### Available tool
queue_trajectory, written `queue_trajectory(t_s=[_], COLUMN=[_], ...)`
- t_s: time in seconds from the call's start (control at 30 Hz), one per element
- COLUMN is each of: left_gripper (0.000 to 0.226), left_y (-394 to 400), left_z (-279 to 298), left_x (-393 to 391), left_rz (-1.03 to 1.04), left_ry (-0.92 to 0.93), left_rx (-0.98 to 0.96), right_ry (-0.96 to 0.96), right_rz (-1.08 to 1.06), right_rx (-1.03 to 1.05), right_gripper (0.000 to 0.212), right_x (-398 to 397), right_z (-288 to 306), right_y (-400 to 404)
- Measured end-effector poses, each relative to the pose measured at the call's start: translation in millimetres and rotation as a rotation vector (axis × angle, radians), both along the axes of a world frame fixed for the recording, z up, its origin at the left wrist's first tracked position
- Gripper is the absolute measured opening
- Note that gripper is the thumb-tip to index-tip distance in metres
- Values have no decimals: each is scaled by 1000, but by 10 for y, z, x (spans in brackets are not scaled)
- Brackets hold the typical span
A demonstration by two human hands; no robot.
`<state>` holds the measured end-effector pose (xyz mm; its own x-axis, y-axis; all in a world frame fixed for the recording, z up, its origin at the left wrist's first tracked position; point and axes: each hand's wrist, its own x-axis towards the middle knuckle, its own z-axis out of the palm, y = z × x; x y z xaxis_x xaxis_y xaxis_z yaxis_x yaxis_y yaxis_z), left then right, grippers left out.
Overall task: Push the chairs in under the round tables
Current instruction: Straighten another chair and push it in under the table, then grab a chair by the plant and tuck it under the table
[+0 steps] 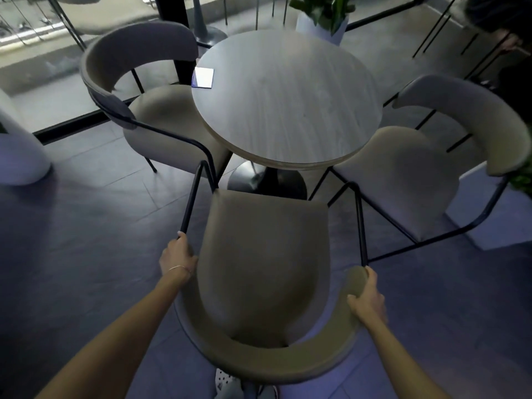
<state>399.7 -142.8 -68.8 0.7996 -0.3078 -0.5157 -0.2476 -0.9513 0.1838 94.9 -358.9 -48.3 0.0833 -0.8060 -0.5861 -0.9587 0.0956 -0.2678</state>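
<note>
the person grips the near chair (259, 272) with both hands. the left hand (177, 256) is closed around the left end of the curved backrest, where the black metal arm rail meets it, fingers wrapped over the rail. the right hand (367, 298) is clamped on the right end of the backrest, thumb on the inner face and fingers over the outer edge. the seat lies between the two hands and runs forward from them.

just ahead of the hands, the seat's front edge sits close to the black pedestal base (267, 180) but is not yet under the round table (288, 96), so this chair appears to be the one in hand and only partly pushed in. the next move seems to call for an even forward shove from both hands, keeping the seat lined up between the neighbouring frames.

forward and left of the left hand, a second chair (161, 122) already sits with its seat tucked at the table edge; forward and right of the right hand, a third chair (408, 174) does likewise. a small white card (203, 78) lies on the table's far left.
</note>
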Motion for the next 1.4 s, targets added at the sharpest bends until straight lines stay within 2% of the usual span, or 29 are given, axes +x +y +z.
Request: queue_trajectory(t_s=[0.67,0.83,1.0,1.2,1.4], left_gripper=[76,99,93,88,89], left_y=[-13,-134,-539,-1282,-1943], left_z=[-65,131,487,1034,1385], left_x=[170,-74,-452,-1091,-1779], left_rz=[-92,-200,-272,-390,-471], left_ry=[-5,-7,56,53,61], left_rx=[41,99,-52,-212,-285], right_ry=[-6,9,11,-55,-80], right_rz=[-64,69,291,277,273], right_rx=[50,13,-123,-175,-245], right_gripper=[86,83,87,91,92], right_x=[155,195,179,16,-535], right_z=[-38,156,479,906,1242], right_y=[16,126,146,-75,-565])
